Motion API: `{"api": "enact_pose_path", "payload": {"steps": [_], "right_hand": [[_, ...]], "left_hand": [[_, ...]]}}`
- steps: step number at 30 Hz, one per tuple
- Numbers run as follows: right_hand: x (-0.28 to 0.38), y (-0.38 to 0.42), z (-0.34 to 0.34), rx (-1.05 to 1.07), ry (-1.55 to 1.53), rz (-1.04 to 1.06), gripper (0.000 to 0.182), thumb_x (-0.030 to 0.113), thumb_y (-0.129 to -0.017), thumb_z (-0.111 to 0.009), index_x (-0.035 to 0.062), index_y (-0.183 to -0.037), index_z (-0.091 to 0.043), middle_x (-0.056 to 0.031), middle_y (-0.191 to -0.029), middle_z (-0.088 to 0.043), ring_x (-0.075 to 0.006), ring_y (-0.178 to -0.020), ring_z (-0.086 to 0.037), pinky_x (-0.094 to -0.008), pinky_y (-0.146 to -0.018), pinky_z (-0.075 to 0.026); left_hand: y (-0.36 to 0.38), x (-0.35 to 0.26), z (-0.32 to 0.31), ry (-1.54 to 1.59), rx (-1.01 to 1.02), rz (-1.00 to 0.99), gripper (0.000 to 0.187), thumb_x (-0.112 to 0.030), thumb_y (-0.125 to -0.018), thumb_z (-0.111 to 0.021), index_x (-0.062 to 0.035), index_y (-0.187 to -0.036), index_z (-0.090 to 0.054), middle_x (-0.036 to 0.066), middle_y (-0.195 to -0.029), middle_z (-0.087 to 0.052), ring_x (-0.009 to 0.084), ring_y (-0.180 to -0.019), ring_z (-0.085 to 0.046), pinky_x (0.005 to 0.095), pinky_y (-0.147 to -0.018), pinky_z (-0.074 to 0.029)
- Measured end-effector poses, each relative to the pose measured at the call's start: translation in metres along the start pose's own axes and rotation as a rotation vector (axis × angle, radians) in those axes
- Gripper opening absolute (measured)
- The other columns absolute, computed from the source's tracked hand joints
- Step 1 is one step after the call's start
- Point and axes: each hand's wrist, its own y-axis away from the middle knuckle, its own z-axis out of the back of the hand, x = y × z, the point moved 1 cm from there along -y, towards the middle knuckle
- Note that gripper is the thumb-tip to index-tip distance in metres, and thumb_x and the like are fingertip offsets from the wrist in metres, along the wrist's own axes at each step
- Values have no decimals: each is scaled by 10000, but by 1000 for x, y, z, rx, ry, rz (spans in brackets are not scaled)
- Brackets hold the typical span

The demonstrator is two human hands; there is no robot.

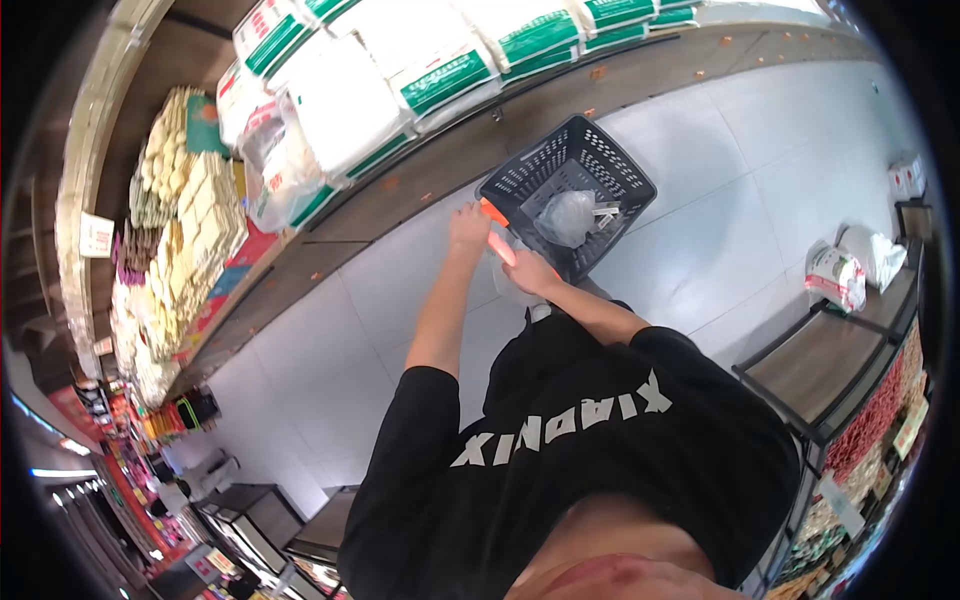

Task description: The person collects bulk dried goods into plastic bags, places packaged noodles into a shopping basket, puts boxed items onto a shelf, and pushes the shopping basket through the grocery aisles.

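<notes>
Two-handed now! | right hand (530,272) closed round orange handle (503,248) | left hand (468,226) by its far end, perhaps steadying, grip unclear | shopping basket (612,163) just beyond both, plastic bag (568,218) inside

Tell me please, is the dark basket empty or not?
Not empty: inside the dark basket lies a translucent plastic bag.

Upper garment: black T-shirt (640,480), loose cut. Neckline (622,497): rounded. Sleeves (408,430): short, plain black, ending near the elbows. Marking: one row of white, angular block lettering (563,430) across the front. Left hand (469,228) and right hand (531,272): bare, as are both forearms (438,315).
</notes>
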Motion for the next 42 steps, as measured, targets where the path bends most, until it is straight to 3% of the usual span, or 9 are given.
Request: {"api": "enact_pose_path", "payload": {"steps": [7, 19, 23, 26, 29, 32, 35, 38, 42], "right_hand": [[-10, -21, 50, 55, 61, 34, 338, 250, -838, -534, -42, -921, -682, -269, -949, -687, -450, -925, -658, -517, -832, -511], [-52, -43, 148, -35, 149, -68, 342, 318, -832, -554, 47, -959, -721, -182, -961, -724, -375, -914, -695, -479, -826, -526], [-83, -44, 171, -260, 228, -160, 324, 321, -835, -550, 72, -929, -734, -159, -961, -729, -339, -908, -704, -466, -799, -520], [-107, -45, 191, -427, 185, -252, 281, 278, -819, -561, 74, -892, -739, -165, -926, -732, -339, -886, -709, -470, -807, -513], [-120, -40, 227, -486, 147, -490, 305, 321, -837, -605, 54, -939, -712, -182, -1009, -712, -352, -936, -691, -483, -834, -514], [-136, -41, 271, -453, -52, -668, 319, 294, -805, -614, 31, -949, -726, -210, -987, -714, -371, -944, -697, -493, -830, -538], [-176, -54, 293, -553, -69, -697, 298, 253, -749, -636, 14, -891, -742, -221, -915, -719, -381, -867, -705, -476, -762, -555], [-184, -42, 335, -621, -101, -694, 357, 272, -780, -611, -54, -884, -714, -291, -923, -692, -446, -897, -687, -499, -827, -553], [-225, -55, 370, -697, -142, -795, 390, 298, -771, -638, -70, -880, -708, -313, -916, -680, -454, -922, -677, -498, -850, -548]], "left_hand": [[-60, -18, 30, -42, 65, -98, 206, -183, -824, -648, -103, -1006, -698, 50, -1092, -614, 247, -1086, -590, 427, -868, -504], [-169, -82, 76, -104, 87, -206, 194, -133, -836, -654, -96, -1018, -709, 62, -1142, -586, 254, -1109, -587, 430, -904, -507], [-203, -120, 99, -137, 113, -301, 180, -137, -825, -668, -102, -994, -721, 82, -1132, -591, 272, -1126, -581, 432, -917, -504], [-234, -150, 105, -126, 55, -364, 168, -162, -811, -683, -98, -959, -727, 83, -1128, -592, 279, -1130, -563, 430, -912, -485], [-274, -178, 118, -211, -81, -583, 191, -215, -792, -702, -100, -942, -731, 80, -1116, -598, 269, -1124, -545, 424, -894, -465], [-314, -207, 136, -219, -43, -740, 223, -276, -766, -719, -119, -922, -739, 79, -1108, -599, 251, -1112, -530, 418, -880, -449], [-351, -236, 155, -201, 13, -921, 256, -321, -772, -722, -109, -914, -746, 105, -1080, -633, 265, -1092, -567, 432, -875, -477], [-386, -266, 164, 3, 106, -983, 308, -357, -791, -717, -75, -909, -751, 142, -1018, -691, 311, -1026, -644, 460, -854, -519], [-428, -302, 180, 84, 225, -957, 391, -409, -782, -732, -49, -934, -748, 160, -978, -719, 347, -986, -675, 481, -850, -534]]}}
